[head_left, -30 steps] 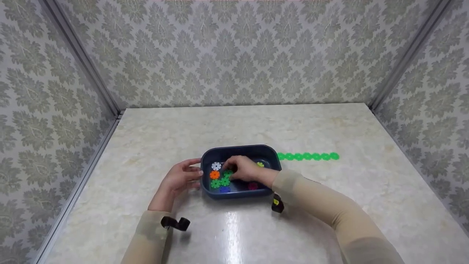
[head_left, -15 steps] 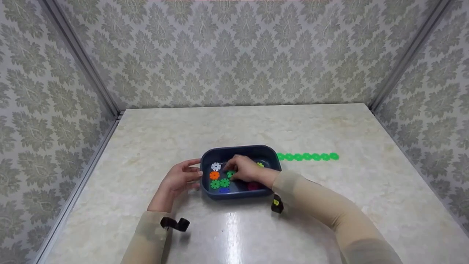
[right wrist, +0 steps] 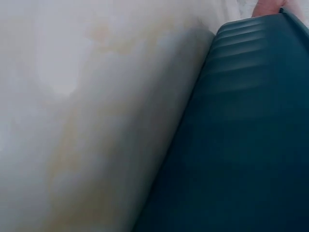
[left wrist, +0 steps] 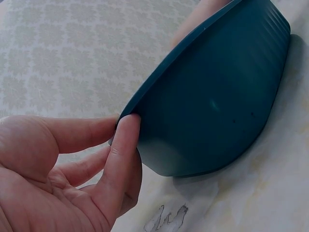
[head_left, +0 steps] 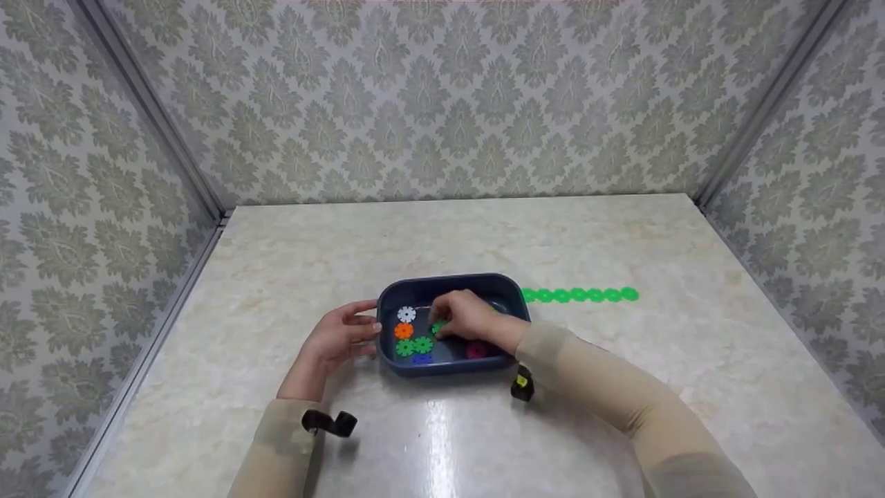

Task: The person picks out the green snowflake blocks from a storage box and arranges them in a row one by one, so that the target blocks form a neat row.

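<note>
Down inside the basin (head_left: 456, 369), the right hand (head_left: 471, 317) pinches a green disc (head_left: 438, 328) between thumb and fingers, the disc partly covered by the fingertips, just left of the basin's middle. At the basin's left edge the left hand (head_left: 340, 337) has thumb and fingers clamped on the rim; the left wrist view shows the digits meeting at the lip, against the outer wall. Between the two hands, along the basin's left end, lie a white disc (head_left: 406, 315) toward the far left corner, an orange disc (head_left: 404, 331) just below it, and a pair of green discs (head_left: 414, 346) side by side nearer the near left corner. A blue disc (head_left: 422, 359) sits tight by the near edge, partly hidden by the wall there, and a dark red disc (head_left: 476, 350) lies under the right wrist, toward the near right corner. Outside, a bright green chain (head_left: 579, 295) of joined discs stretches from beside the basin's right edge toward the right edge of the table (head_left: 442, 238). Patterned wallpaper (head_left: 442, 104) rises behind the table's far edge.
</note>
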`<action>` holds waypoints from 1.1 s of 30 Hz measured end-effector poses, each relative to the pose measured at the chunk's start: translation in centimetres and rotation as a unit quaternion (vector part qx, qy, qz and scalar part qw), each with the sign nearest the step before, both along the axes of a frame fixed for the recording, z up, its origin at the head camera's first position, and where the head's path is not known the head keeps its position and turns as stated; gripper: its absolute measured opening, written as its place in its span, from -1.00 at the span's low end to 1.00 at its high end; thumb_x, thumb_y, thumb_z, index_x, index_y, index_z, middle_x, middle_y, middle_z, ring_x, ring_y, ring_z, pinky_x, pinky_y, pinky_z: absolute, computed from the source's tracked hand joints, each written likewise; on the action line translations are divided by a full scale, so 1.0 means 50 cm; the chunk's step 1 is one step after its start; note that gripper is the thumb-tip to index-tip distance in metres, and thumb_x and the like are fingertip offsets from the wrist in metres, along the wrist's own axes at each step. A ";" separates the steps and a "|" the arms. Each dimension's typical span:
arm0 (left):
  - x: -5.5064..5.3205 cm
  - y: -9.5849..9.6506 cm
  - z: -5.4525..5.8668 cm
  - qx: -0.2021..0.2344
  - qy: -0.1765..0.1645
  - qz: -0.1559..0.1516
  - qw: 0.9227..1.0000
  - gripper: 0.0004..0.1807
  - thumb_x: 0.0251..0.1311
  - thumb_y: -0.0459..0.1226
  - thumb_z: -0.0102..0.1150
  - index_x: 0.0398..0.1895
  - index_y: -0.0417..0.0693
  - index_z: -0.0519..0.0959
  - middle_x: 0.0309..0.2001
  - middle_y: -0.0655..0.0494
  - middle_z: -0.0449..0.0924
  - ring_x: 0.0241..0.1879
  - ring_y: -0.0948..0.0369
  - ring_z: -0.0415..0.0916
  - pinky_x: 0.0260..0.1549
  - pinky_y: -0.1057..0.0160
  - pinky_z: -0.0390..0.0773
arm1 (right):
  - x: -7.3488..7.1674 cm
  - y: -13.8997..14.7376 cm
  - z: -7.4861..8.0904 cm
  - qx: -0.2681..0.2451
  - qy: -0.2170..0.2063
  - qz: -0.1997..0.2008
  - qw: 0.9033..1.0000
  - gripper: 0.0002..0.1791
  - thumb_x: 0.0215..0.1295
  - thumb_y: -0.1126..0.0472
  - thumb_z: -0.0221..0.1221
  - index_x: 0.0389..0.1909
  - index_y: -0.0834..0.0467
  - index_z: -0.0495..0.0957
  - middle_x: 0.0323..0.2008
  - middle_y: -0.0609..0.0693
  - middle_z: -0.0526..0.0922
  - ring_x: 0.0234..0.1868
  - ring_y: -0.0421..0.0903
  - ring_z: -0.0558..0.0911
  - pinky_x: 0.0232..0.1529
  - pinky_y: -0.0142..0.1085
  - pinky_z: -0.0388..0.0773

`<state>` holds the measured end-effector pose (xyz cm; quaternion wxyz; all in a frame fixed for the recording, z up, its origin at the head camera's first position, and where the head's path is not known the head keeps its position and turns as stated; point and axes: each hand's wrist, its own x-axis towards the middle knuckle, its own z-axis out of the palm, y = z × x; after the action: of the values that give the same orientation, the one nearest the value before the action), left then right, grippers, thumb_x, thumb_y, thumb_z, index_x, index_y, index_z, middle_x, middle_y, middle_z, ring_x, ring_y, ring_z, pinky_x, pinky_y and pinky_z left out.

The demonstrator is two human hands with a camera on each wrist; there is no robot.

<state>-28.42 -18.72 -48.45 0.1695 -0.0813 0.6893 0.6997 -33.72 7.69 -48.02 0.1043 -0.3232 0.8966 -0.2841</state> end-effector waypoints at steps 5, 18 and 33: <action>0.000 -0.001 0.001 -0.010 -0.001 0.002 1.000 -0.36 0.35 -0.45 0.23 0.49 -0.09 0.36 -0.01 -0.01 0.57 -0.20 0.22 0.61 -0.25 0.22 0.75 | 0.003 0.005 0.008 0.003 0.005 -0.001 1.000 -0.80 0.12 0.30 0.49 -0.22 0.10 0.79 -0.24 0.03 0.80 -0.21 -0.05 0.70 -0.12 -0.19 0.66; 0.001 -0.001 0.002 -0.003 0.000 0.003 1.000 -0.35 0.35 -0.45 0.24 0.49 -0.10 0.35 0.02 -0.04 0.57 -0.24 0.23 0.63 -0.34 0.28 0.73 | 0.004 0.066 0.044 -0.066 -0.083 -0.034 0.994 -0.74 0.15 0.31 0.48 -0.11 0.09 0.79 -0.19 0.07 0.80 -0.16 -0.08 0.73 -0.08 -0.24 0.69; 0.002 0.000 -0.001 0.007 0.005 0.004 1.000 -0.35 0.34 -0.47 0.23 0.49 -0.12 0.35 -0.05 0.00 0.57 -0.29 0.25 0.61 -0.38 0.28 0.72 | 0.006 0.147 0.074 -0.153 -0.156 -0.083 0.972 -0.65 0.20 0.38 0.41 0.03 0.21 0.73 -0.07 0.14 0.78 -0.20 -0.21 0.70 -0.05 -0.17 0.72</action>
<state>-28.34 -18.70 -48.51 0.1639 -0.0792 0.6852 0.7052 -33.41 15.01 -44.34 0.1686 -0.2116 0.8389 -0.4723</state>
